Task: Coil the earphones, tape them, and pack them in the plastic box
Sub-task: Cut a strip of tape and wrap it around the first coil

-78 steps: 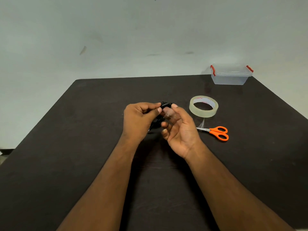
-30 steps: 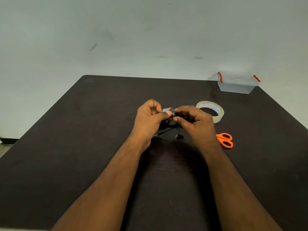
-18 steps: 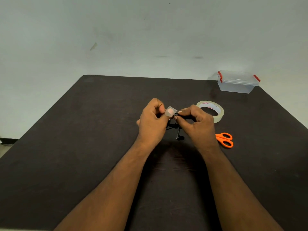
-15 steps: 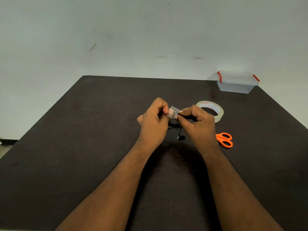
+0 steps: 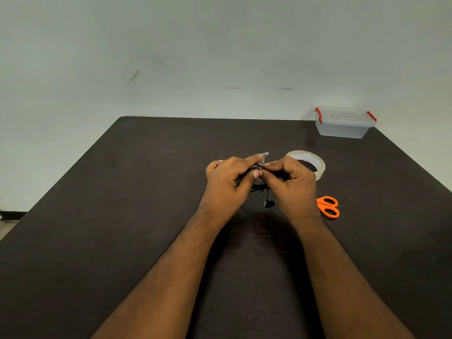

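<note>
Black earphones (image 5: 265,195) are bunched between both hands above the middle of the dark table (image 5: 122,204); one earbud dangles below. My left hand (image 5: 227,184) pinches the bundle, and a strip of clear tape (image 5: 263,156) sticks up off its forefinger. My right hand (image 5: 292,185) grips the bundle from the right, thumb against the left thumb. Most of the coil is hidden by the fingers. The clear plastic box (image 5: 343,122) with red latches stands closed at the table's far right corner.
A roll of clear tape (image 5: 310,161) lies just behind my right hand. Orange-handled scissors (image 5: 329,206) lie to the right of that hand, blades hidden. A pale wall rises behind the table's far edge.
The tape strip has turned further over the bundle and now stands up behind my left forefinger. Both hands stayed together at the table's middle, fingers shifting slightly.
</note>
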Available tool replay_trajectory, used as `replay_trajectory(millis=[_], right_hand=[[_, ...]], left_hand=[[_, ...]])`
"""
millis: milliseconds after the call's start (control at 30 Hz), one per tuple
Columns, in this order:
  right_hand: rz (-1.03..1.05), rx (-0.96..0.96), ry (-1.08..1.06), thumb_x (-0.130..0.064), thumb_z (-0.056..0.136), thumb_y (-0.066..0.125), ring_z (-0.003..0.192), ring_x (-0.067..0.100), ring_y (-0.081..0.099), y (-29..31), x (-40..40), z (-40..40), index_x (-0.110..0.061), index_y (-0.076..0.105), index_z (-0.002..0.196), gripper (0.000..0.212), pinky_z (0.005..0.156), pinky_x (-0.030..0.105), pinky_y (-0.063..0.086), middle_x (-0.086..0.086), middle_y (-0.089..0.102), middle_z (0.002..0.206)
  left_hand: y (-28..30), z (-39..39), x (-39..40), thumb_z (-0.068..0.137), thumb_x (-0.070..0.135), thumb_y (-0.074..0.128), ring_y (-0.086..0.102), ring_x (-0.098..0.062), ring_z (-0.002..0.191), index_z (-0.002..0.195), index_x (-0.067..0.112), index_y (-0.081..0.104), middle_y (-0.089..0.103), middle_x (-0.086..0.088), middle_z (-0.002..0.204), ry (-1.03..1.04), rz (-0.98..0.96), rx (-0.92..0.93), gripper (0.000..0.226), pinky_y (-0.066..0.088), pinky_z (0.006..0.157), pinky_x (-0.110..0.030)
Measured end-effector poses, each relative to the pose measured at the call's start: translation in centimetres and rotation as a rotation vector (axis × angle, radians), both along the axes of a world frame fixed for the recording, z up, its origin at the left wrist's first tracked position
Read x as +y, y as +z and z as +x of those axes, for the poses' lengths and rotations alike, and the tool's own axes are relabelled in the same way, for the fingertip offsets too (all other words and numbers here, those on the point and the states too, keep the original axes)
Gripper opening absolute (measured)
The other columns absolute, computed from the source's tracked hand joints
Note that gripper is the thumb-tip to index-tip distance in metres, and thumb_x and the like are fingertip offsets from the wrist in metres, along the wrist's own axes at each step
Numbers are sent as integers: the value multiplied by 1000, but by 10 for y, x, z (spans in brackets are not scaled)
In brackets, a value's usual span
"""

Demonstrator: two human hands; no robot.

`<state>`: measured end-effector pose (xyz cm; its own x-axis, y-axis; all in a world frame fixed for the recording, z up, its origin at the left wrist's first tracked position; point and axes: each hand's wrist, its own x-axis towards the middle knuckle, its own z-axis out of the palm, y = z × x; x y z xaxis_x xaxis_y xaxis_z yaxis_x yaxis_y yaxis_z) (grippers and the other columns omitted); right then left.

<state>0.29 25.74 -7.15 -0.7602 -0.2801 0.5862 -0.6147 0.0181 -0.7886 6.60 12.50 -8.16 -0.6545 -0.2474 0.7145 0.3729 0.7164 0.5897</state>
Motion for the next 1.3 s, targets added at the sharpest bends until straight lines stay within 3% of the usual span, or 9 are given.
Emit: replay_trajectory(millis=[167,300,433,567,767,833,933,1100,1300], right_hand=[[29,15,32,-2,76,76,75,14,65,0,0,0,-15,68,79,16,72,35,55,-4,67,75],[51,84,45,0,77,75,76,11,65,1,1,-1,-21,67,80,23,73,30,55,-4,68,77],[75,123,80,-1,76,76,77,10,66,-1,1,1,-11,70,81,13,73,26,54,-5,68,77],[54,119,110,-2,76,76,79,8,67,-2,1,-2,-10,70,81,11,75,24,54,-11,69,79],[27,46,143,3,74,76,79,6,66,-5,2,-4,-5,69,78,11,76,23,54,-8,69,81],[28,34,154,4,74,76,79,4,66,-5,1,-5,-4,69,78,11,75,20,53,-8,69,81],[29,29,162,3,74,76,78,3,66,-6,1,-5,-10,69,78,16,74,18,52,-13,69,76],[17,38,187,-3,75,74,75,8,66,-1,2,-3,-27,68,76,25,70,20,52,-10,69,77],[42,55,172,-3,75,75,77,9,67,0,2,-2,-30,67,78,29,72,23,53,-12,69,76]], left_hand=[[0,3,-1,93,20,59,60,-2,78,127,29,60,65,11,86,28,-50,-60,35,49,80,-52],[20,12,12,88,2,63,68,-11,96,111,12,71,74,-1,103,-159,622,-214,27,55,85,-30],[27,15,9,86,10,67,65,-19,75,94,2,75,73,-15,87,-186,1021,-322,15,55,79,-30],[29,17,6,84,18,72,67,-22,76,93,5,75,74,-14,88,-176,1091,-355,16,55,85,-41],[30,14,-25,84,19,68,68,-14,70,77,20,67,73,-1,79,170,1208,-185,6,41,60,-26],[31,16,-31,84,14,69,64,-13,68,77,20,67,70,-3,79,235,1128,-19,9,41,55,-22],[35,21,-23,84,13,71,60,-5,74,81,20,67,66,3,81,159,704,155,9,45,64,-21],[19,15,-14,79,46,70,55,-9,108,108,33,70,65,18,104,16,-138,-120,32,41,93,-39],[16,16,-16,78,44,70,48,-3,108,118,44,62,65,16,97,78,-159,-305,41,19,89,-32]])
